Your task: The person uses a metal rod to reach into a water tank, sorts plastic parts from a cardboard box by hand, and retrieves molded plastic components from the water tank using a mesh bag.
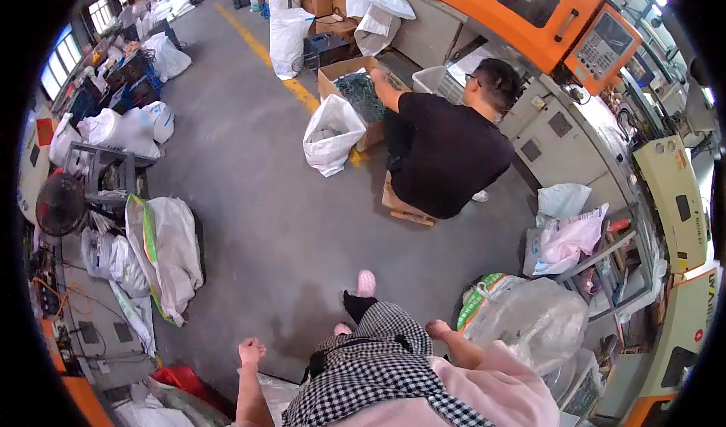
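Note:
My left hand [252, 351] hangs at my left side with its fingers curled in, and nothing shows in it. On the other side, my right hand [437, 329] is closed near my checkered apron [363, 374], also with nothing visible in it. Ahead, a co-worker in a black top [454, 151] sits on a low wooden stool [406, 206], one arm reaching to a cardboard box [370, 136] of dark green pieces. A white sack [331, 136] with greyish contents stands open against the box. Neither of my hands touches these things.
An orange machine [522, 11] with a control panel stands at the upper right. Clear plastic bags [529, 321] lie close on my right. A white and green sack [170, 253] and a black fan [62, 202] are on the left. A yellow line [253, 41] crosses the floor.

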`<action>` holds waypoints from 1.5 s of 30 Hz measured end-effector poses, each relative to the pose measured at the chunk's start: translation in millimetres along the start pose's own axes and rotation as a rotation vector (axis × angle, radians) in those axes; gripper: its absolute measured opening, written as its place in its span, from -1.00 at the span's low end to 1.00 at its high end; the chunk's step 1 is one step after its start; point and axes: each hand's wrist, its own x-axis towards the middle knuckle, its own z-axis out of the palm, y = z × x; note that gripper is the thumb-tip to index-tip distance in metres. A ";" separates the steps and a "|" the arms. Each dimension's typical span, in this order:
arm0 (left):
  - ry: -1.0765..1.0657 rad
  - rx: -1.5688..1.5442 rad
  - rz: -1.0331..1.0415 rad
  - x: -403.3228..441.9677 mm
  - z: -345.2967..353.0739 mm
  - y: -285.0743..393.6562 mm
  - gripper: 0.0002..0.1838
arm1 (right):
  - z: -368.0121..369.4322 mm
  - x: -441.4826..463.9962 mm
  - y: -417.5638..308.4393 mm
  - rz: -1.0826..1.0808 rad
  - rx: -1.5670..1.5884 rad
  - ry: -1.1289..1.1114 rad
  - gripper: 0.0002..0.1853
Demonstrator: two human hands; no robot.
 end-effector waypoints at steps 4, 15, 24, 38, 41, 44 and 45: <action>-0.103 -0.092 0.079 59.8 27.3 42.4 -0.88 | -49.5 64.1 -16.2 -0.132 -0.337 -0.145 -0.76; -0.352 0.672 0.218 184.5 70.5 85.3 -0.71 | -337.8 235.4 -129.8 -0.114 0.150 0.389 -0.74; -0.442 0.835 0.177 290.1 102.6 309.9 -0.78 | -435.2 287.0 -196.6 0.053 0.607 0.547 -0.76; -0.312 0.319 0.006 485.9 130.1 602.3 -0.82 | -335.4 306.7 -283.5 0.412 0.870 0.341 -0.76; -0.359 0.316 -0.027 467.4 159.3 597.4 -0.84 | -375.0 313.5 -277.2 0.299 0.719 0.239 -0.70; -0.565 0.336 -0.166 483.5 174.3 579.0 -0.86 | -382.4 351.4 -257.2 0.149 0.171 0.385 -0.77; -0.717 0.323 -0.286 491.9 176.5 571.3 -0.86 | -389.8 354.5 -253.1 0.155 0.178 0.387 -0.77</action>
